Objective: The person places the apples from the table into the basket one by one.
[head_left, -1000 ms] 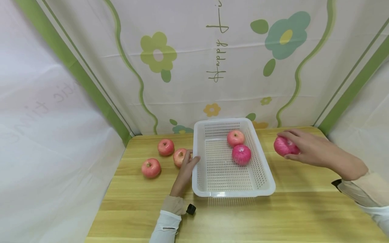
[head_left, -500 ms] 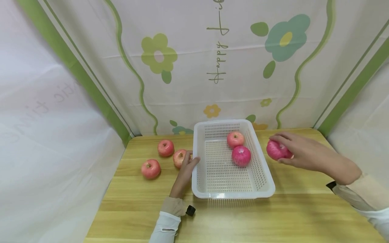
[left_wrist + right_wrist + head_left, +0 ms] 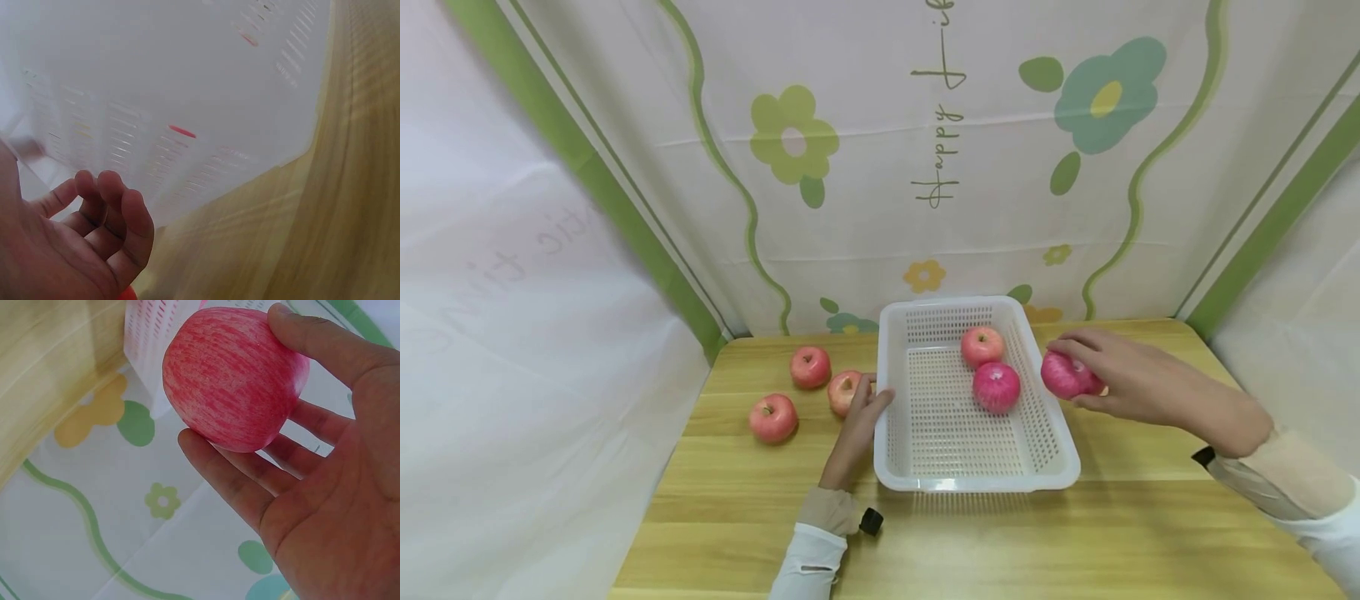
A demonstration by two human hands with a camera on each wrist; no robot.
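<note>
white basket (image 3: 895,467), perforated, on the wooden table (image 3: 1075,542), its short end toward the near edge. left hand (image 3: 859,425): fingers loosely extended, resting against the basket's left wall, gripping nothing. right hand (image 3: 1120,377): fingers and thumb curled round a red apple (image 3: 1063,375), held just above the basket's right rim. inside the basket, far right corner: two apples (image 3: 996,386), touching. left of the basket, toward the far left corner of the table: three apples (image 3: 810,367), one just beside the left hand.
</note>
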